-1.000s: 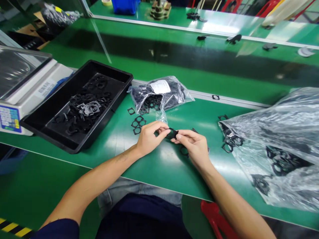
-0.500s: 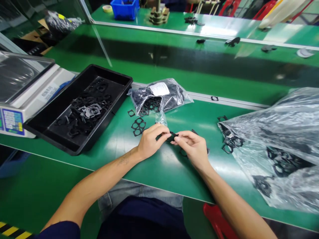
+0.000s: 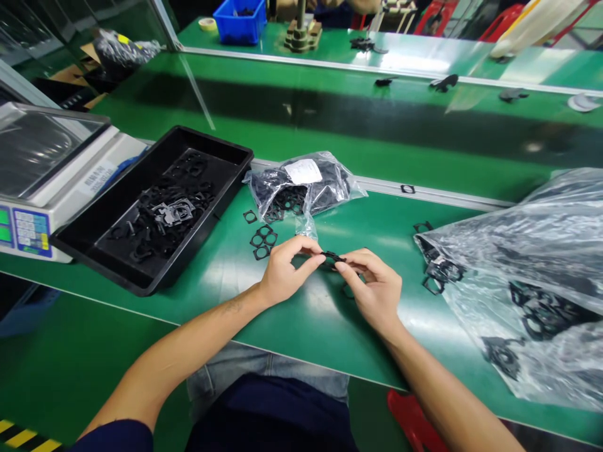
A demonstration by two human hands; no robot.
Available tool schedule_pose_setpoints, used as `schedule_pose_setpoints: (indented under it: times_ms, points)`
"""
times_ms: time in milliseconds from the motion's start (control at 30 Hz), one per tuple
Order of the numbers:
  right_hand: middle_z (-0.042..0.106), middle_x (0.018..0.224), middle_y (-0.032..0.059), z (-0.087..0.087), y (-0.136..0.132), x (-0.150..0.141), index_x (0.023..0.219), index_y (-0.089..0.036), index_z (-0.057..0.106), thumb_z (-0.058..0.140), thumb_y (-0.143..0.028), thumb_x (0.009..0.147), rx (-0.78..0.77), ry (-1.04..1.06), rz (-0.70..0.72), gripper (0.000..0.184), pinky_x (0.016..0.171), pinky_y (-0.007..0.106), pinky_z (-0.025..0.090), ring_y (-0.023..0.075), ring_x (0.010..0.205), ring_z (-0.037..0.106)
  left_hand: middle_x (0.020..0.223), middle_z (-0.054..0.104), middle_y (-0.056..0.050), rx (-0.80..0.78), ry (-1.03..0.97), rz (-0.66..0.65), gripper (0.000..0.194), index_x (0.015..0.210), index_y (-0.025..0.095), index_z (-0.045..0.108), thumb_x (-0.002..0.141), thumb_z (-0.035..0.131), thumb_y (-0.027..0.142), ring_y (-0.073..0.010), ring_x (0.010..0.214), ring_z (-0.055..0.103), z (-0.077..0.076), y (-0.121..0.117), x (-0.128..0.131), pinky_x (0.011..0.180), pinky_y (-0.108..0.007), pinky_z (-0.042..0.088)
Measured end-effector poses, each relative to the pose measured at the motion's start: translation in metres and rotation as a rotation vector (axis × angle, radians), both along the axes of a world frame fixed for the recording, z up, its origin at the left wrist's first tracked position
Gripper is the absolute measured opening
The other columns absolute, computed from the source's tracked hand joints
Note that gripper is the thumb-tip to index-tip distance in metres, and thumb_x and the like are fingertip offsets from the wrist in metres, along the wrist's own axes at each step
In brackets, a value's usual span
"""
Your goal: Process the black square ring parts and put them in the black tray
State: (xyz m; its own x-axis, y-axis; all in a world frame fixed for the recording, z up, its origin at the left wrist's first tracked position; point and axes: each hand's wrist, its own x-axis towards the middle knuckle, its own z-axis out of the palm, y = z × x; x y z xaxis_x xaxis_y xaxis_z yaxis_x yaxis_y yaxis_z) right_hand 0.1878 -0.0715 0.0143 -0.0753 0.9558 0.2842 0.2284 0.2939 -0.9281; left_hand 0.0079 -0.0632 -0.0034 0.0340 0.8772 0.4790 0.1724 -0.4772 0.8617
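Note:
My left hand (image 3: 287, 270) and my right hand (image 3: 374, 289) meet over the green table (image 3: 320, 314), both pinching one small black plastic frame part (image 3: 332, 257) between thumb and fingertips. Just left of my left hand lie a few loose black frame parts (image 3: 261, 238). A small clear bag of black parts with a white label (image 3: 301, 182) rests behind my hands. Another black part (image 3: 347, 291) lies under my right hand.
A black tray (image 3: 94, 242) with several black parts stands at the left, beside a white weighing scale (image 3: 47, 169). A large clear bag of black parts (image 3: 532, 276) fills the right. Beyond a metal rail runs a green conveyor (image 3: 377, 125); a blue bin (image 3: 235, 19) stands far back.
My hands stay together on the black part, fingers shifting slightly. The view has tilted a little, so everything sits lower in the picture.

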Motion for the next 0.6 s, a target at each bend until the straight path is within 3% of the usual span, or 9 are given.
schedule_pose_setpoints:
  times_ms: [167, 333, 467, 600]
  points:
    - [0.072, 0.080, 0.0044, 0.003, 0.000, 0.000, 0.084, -0.023, 0.074, 0.073, -0.032, 0.089, 0.092, -0.106, -0.028, 0.010, 0.064, 0.033, 0.058, 0.0184, 0.070, 0.065, 0.083, 0.070, -0.002, -0.162, -0.127, -0.041, 0.022, 0.088, 0.016, 0.067, 0.090, 0.069, 0.038, -0.0118, 0.076, 0.067, -0.001, 0.001, 0.002, 0.074, -0.023, 0.057]
    - [0.069, 0.079, 0.0040, 0.004, 0.002, 0.001, 0.081, -0.023, 0.072, 0.075, -0.033, 0.087, 0.054, -0.089, 0.000, 0.012, 0.067, 0.033, 0.055, 0.0187, 0.073, 0.064, 0.078, 0.069, -0.002, -0.158, -0.103, -0.064, 0.020, 0.082, 0.016, 0.066, 0.090, 0.069, 0.034, -0.0119, 0.074, 0.066, 0.000, 0.002, 0.000, 0.073, -0.023, 0.055]
    - [0.066, 0.079, 0.0025, 0.004, 0.006, 0.001, 0.072, -0.022, 0.067, 0.082, -0.041, 0.079, -0.158, 0.098, 0.043, 0.026, 0.066, 0.030, 0.055, 0.0166, 0.072, 0.063, 0.076, 0.069, -0.001, -0.103, -0.023, -0.058, 0.017, 0.081, 0.016, 0.066, 0.090, 0.069, 0.030, -0.0120, 0.071, 0.065, -0.002, 0.001, 0.000, 0.071, -0.024, 0.054]
    - [0.064, 0.066, -0.0015, 0.007, 0.011, 0.001, 0.070, -0.021, 0.064, 0.088, -0.046, 0.069, -0.492, 0.344, 0.060, 0.035, 0.059, 0.026, 0.053, 0.0126, 0.056, 0.061, 0.088, 0.072, -0.004, 0.014, 0.030, -0.085, 0.010, 0.096, 0.017, 0.069, 0.095, 0.059, 0.019, -0.0126, 0.080, 0.068, -0.002, 0.001, -0.001, 0.077, -0.025, 0.055]
